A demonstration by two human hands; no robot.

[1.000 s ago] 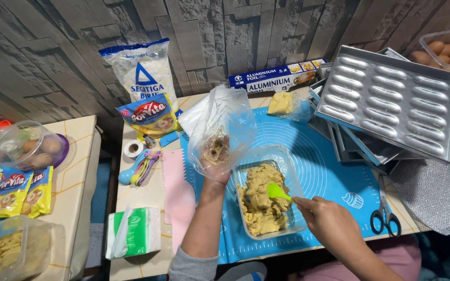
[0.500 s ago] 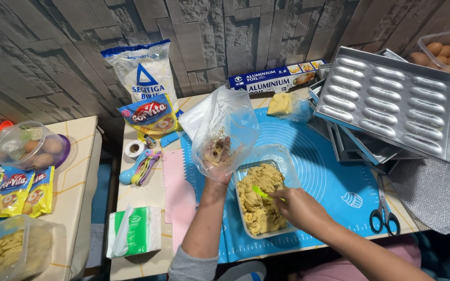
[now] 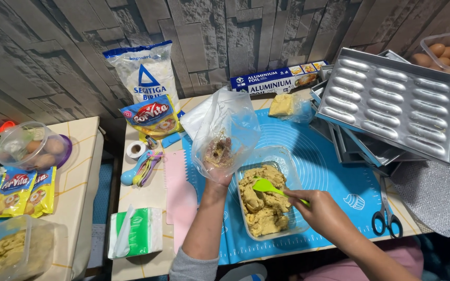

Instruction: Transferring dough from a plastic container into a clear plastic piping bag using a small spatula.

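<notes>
Head view: right hand drawn back from tub centre, green spatula gripped, blade on dough in clear tub; left hand clenched holding plastic bag open; risk: floppy bag mouth folding, dough smearing blue mat

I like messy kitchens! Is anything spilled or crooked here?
No spills. One oddity: the grooved baking tray sits tilted, leaning on a stack of trays. The dough is all inside its clear tub.
</notes>
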